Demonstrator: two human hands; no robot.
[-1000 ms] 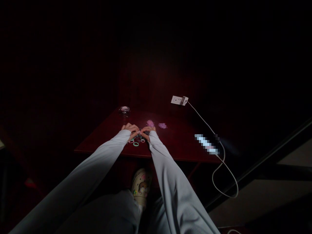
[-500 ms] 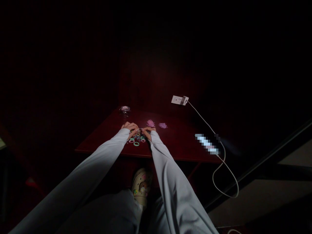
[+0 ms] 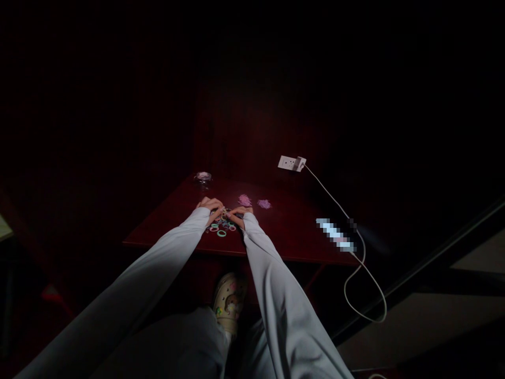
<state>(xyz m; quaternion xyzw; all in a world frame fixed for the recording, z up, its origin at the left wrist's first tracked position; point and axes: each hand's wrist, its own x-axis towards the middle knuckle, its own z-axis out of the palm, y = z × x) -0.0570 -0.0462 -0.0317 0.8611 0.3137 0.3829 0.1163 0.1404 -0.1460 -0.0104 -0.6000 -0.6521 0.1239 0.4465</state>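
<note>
Dim indoor room, homelike in look

Whether home or dormitory could not be told, but a dark red tabletop (image 3: 292,237) stood below a wall socket (image 3: 287,162), a white cable (image 3: 365,247) trailed from its plug (image 3: 301,164), and a charm-studded clog (image 3: 229,300) suggested casual living quarters

The table (image 3: 300,231) looks like dark red wood, smooth with a low sheen. At its back left corner, the jar (image 3: 203,180) is clear and glossy, glass or plastic being hard to tell. Near its front edge, the coloured rings (image 3: 221,233) look smooth and rubbery; towards its back, the pink strands (image 3: 244,200) and purple strands (image 3: 264,203) form rough-textured heaps. Above it, the wall socket (image 3: 286,162) is smooth white plastic. Below its front edge, the clog (image 3: 223,300) looks like matt moulded foam. The grey sleeves (image 3: 276,295) reaching over it are soft, matt cloth.
</note>
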